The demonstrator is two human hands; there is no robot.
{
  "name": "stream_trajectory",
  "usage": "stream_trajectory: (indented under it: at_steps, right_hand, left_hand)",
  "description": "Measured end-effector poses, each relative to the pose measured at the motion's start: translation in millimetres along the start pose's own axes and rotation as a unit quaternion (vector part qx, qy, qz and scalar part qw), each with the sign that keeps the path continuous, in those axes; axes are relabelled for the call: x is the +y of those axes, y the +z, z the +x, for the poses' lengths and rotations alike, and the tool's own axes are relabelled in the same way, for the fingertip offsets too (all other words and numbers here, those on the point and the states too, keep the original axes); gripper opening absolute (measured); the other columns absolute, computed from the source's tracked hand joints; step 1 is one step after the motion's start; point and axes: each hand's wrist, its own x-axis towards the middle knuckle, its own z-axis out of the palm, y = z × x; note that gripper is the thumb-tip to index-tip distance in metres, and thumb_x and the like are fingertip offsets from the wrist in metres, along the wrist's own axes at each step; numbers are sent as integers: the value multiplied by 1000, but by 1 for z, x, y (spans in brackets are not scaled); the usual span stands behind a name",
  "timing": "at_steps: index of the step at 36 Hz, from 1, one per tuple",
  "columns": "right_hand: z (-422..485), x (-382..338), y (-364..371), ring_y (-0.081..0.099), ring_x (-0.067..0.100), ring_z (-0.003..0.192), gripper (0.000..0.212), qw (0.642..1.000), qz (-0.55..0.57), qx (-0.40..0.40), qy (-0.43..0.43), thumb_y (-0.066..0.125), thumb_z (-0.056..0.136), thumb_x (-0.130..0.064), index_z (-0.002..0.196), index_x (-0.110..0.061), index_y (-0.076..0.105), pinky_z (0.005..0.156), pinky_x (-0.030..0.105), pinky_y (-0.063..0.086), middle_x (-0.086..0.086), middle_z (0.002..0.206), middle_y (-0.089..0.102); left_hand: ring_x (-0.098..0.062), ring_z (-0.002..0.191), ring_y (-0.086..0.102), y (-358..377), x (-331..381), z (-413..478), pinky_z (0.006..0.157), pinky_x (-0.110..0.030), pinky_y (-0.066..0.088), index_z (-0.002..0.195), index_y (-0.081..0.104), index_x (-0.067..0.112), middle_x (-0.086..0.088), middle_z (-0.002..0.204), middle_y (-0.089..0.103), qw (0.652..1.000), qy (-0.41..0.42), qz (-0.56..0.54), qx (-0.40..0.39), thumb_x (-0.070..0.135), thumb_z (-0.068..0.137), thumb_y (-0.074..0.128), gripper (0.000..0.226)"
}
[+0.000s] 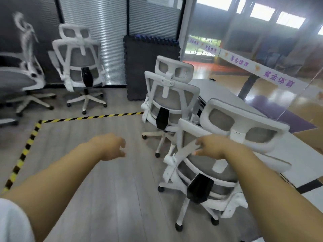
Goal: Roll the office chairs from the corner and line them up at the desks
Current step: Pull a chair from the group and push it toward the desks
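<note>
Two white mesh office chairs stand backs toward me along the white desk (pixel 218 95) on the right. My right hand (pixel 213 147) reaches to the nearest chair (pixel 232 123); its thumb and fingers curl round a white slanted strut of the backrest. The second chair (pixel 172 84) stands just beyond it at the same desk. My left hand (pixel 110 145) hangs over the bare floor, fingers loosely curled, holding nothing. Two more chairs wait in the far left corner: one (pixel 80 56) in front of the blinds, another (pixel 19 79) partly cut off at the left edge.
Yellow-black hazard tape (pixel 87 117) marks a line on the grey plank floor. A dark foam mat (pixel 150 67) leans on the wall between the corner chairs and the desk. A glass wall with a printed band (pixel 258 70) runs behind the desk.
</note>
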Motion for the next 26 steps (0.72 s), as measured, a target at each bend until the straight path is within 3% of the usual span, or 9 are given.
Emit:
stream_trajectory:
  at_steps: [7,15,26]
  right_hand:
    - [25,-144,0,56,21,106,54,996,0,-7,-92,58,85,-52,130,-23,50,91,37,47,1,123,58]
    - [64,-294,-9,48,21,122,63,980,-44,2,-193,57,82,-59,136,-28,44,101,40,41,-3,135,51]
    - [143,-504,-41,48,21,122,61,936,-138,1,-325,56,84,-59,135,-27,45,101,38,40,-4,135,52]
  left_hand:
    - [-19,112,51,10,-145,-73,82,-32,42,124,49,29,5,126,53,994,-110,10,-3,56,87,50,46]
    - [-17,105,53,21,-271,-141,84,-33,47,122,53,30,6,118,57,977,-213,-23,20,60,84,51,48]
    - [-17,105,53,36,-427,-187,85,-33,47,120,53,32,8,119,57,935,-341,-95,35,59,84,52,45]
